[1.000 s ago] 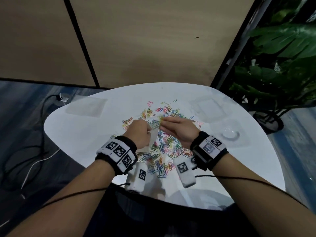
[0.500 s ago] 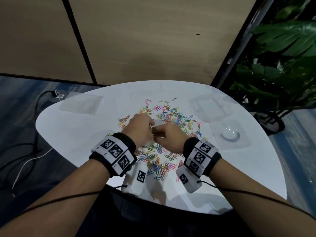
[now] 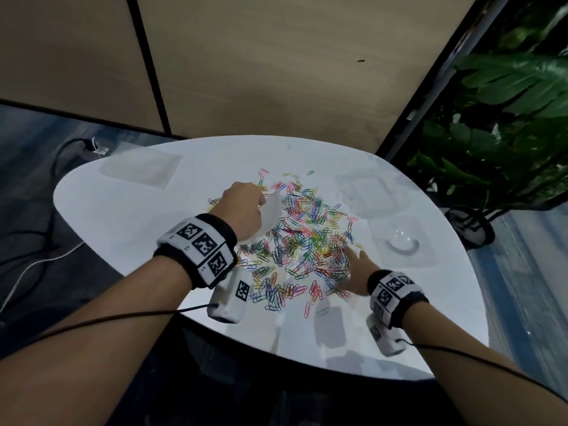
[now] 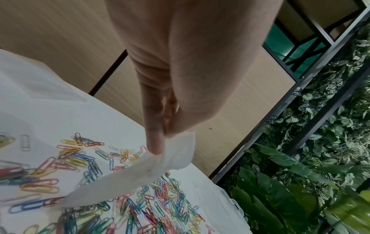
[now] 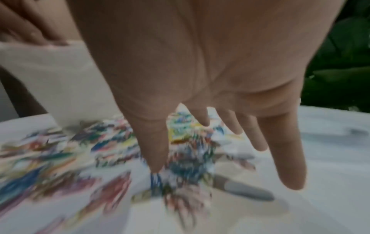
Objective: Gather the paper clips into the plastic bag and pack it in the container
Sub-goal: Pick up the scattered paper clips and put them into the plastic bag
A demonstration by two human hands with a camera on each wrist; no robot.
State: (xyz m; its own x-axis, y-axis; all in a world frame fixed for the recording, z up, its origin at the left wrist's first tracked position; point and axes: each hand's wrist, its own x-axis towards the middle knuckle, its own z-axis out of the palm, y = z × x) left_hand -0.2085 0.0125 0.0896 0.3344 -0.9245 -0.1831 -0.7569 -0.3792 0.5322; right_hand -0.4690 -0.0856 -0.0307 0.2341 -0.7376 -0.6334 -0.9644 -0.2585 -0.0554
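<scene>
Left hand pinches the plastic bag; right hand spread over the paper clips

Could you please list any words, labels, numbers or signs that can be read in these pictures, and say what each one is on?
No readable words, brands or numbers.
Left wristband: black-and-white square code markers, no letters legible.
Right wristband: the same kind of markers, blurred.
Plastic bag, paper clips and table: no print visible.
</scene>
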